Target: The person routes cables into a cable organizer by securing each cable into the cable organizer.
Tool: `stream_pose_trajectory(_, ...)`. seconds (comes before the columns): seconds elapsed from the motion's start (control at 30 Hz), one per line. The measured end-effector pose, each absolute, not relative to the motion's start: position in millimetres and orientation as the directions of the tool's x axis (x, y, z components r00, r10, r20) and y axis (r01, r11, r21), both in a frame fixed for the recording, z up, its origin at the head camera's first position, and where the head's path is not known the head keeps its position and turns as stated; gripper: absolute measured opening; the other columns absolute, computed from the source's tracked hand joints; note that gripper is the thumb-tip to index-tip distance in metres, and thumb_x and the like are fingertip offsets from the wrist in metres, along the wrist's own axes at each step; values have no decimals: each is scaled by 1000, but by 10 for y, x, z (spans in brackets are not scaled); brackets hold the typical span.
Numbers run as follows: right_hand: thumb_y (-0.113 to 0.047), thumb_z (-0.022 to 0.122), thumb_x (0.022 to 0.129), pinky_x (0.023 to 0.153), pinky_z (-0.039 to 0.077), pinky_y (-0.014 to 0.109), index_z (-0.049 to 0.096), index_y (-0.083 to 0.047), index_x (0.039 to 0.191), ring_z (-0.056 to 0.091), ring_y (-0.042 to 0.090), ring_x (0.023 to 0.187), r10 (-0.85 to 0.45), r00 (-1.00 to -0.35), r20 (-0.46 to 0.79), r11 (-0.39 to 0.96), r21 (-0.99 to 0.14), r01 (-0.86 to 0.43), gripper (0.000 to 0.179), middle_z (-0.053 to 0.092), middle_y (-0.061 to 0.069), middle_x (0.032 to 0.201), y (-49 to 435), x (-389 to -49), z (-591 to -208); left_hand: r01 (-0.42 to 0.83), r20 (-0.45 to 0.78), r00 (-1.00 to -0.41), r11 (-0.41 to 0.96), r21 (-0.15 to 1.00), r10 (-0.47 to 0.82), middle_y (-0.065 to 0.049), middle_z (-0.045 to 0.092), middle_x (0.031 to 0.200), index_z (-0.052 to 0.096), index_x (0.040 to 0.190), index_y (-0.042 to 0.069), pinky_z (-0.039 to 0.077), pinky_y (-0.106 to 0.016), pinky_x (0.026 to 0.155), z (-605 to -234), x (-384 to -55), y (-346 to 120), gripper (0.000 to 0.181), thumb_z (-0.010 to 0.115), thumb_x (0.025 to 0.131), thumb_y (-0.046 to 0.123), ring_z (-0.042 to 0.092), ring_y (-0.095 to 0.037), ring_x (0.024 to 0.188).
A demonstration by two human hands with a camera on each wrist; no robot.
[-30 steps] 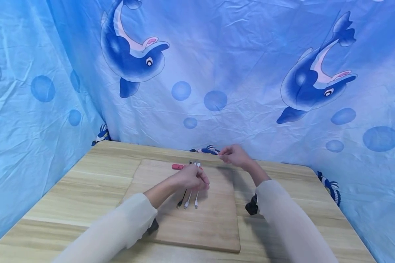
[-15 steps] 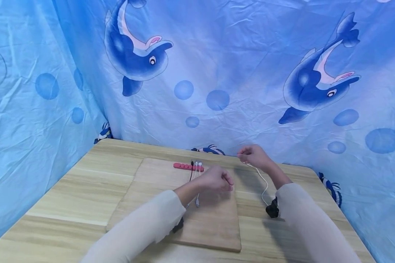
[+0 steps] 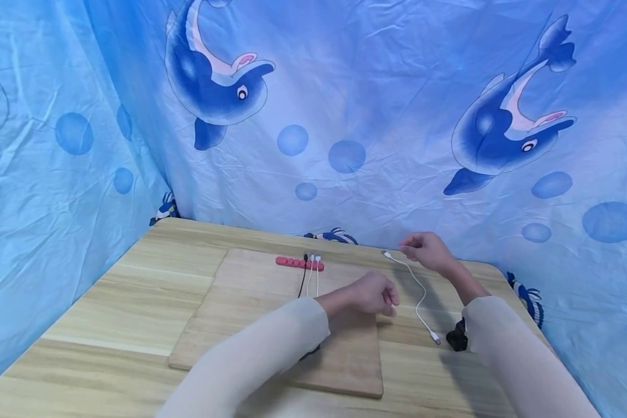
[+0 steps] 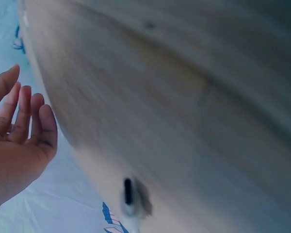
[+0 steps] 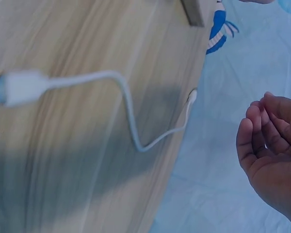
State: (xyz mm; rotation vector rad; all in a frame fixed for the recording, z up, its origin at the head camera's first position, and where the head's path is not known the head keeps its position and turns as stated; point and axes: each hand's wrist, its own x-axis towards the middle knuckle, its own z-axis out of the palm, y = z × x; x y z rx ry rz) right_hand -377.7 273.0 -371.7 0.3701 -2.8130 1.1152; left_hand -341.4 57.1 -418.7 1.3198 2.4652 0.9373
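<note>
My left hand (image 3: pixel 372 293) hovers over the right side of the wooden board (image 3: pixel 256 302), its fingers loosely bent around nothing. In the left wrist view the same hand (image 4: pixel 26 131) has its fingers relaxed and slightly spread. Above the table's back right is my right hand (image 3: pixel 429 252), which also holds nothing; its fingers are loosely curled in the right wrist view. A white USB cable (image 3: pixel 421 299) lies in a wavy line on the table, beside the board and left of that hand. On the board, a red cable holder (image 3: pixel 289 262) carries one black cable (image 3: pixel 302 283) and two white cables (image 3: pixel 317 281).
The wood-grain table (image 3: pixel 104 290) ends at the back against a blue curtain (image 3: pixel 397 93) printed with dolphins. My left forearm covers the lower ends of the cables on the board.
Both hands have moved right. The white USB cable, first seen half a second ago stretching below my right hand, now lies on the table apart from it.
</note>
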Motion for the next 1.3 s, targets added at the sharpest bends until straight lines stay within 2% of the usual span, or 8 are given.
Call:
stream_pose_trajectory(0.23, -12, 65, 99, 61, 50, 29, 71, 4, 103, 61, 18, 72, -202, -960, 194, 771, -573, -277, 17, 68, 7, 80, 2899, -3730, -3795, 806, 131, -498, 402, 435, 857, 4, 73, 92, 76, 104, 9, 43, -7, 76, -4217, -3319, 739, 21, 82, 85, 18, 62, 1, 84)
stream_pose_trajectory(0.43, -12, 64, 101, 62, 49, 29, 71, 6, 106, 62, 19, 73, -222, -939, 262, 806, -493, -328, 19, 72, 16, 86, 3050, -3712, -3911, 892, 116, -394, 350, 285, 912, 2, 75, 109, 73, 121, 13, 43, -9, 86, -4217, -3215, 840, 37, 80, 88, 28, 64, -3, 99)
stream_pose_trajectory(0.5, -11, 64, 101, 67, 53, 31, 70, 8, 110, 67, 23, 79, -229, -935, 271, 820, -464, -335, 22, 73, 18, 93, 3101, -3708, -3960, 900, 92, -388, 355, 252, 917, 1, 71, 119, 70, 128, 16, 44, -14, 89, -4207, -3181, 859, 44, 79, 89, 32, 62, -7, 108)
stream_pose_trajectory(0.63, -8, 63, 101, 81, 58, 47, 68, 11, 113, 70, 37, 93, -237, -936, 262, 834, -439, -334, 24, 73, 23, 102, 3181, -3706, -4044, 884, 7, -431, 420, 206, 902, 6, 56, 146, 60, 143, 27, 45, -27, 92, -4196, -3142, 896, 57, 75, 91, 46, 50, -13, 128)
stream_pose_trajectory(0.77, -5, 65, 99, 86, 56, 55, 68, 11, 112, 70, 40, 94, -257, -936, 242, 839, -425, -340, 21, 73, 24, 102, 3234, -3730, -4117, 874, -70, -448, 453, 173, 891, 14, 42, 157, 51, 149, 35, 41, -30, 89, -4214, -3143, 956, 61, 69, 94, 53, 42, -14, 132)
stream_pose_trajectory(1.13, -6, 66, 97, 85, 57, 53, 66, 9, 120, 71, 38, 92, -292, -944, 154, 842, -427, -330, 28, 74, 19, 100, 3269, -3845, -4272, 891, -141, -425, 440, 110, 894, 17, 53, 141, 59, 140, 48, 38, -31, 88, -4180, -3087, 1027, 46, 67, 96, 52, 43, -9, 113)
stream_pose_trajectory(1.2, -5, 66, 96, 84, 57, 53, 67, 10, 118, 72, 38, 90, -308, -936, 170, 838, -417, -351, 26, 74, 20, 98, 3258, -3854, -4284, 891, -130, -427, 441, 111, 895, 16, 56, 134, 65, 133, 46, 38, -32, 87, -4183, -3078, 1024, 39, 69, 95, 51, 44, -9, 109)
stream_pose_trajectory(1.3, -3, 67, 95, 83, 58, 53, 67, 10, 117, 72, 38, 88, -323, -925, 198, 831, -408, -378, 25, 74, 20, 96, 3227, -3856, -4286, 895, -106, -422, 432, 107, 900, 17, 58, 115, 73, 115, 42, 39, -29, 82, -4184, -3069, 1017, 24, 75, 91, 48, 46, -7, 100)
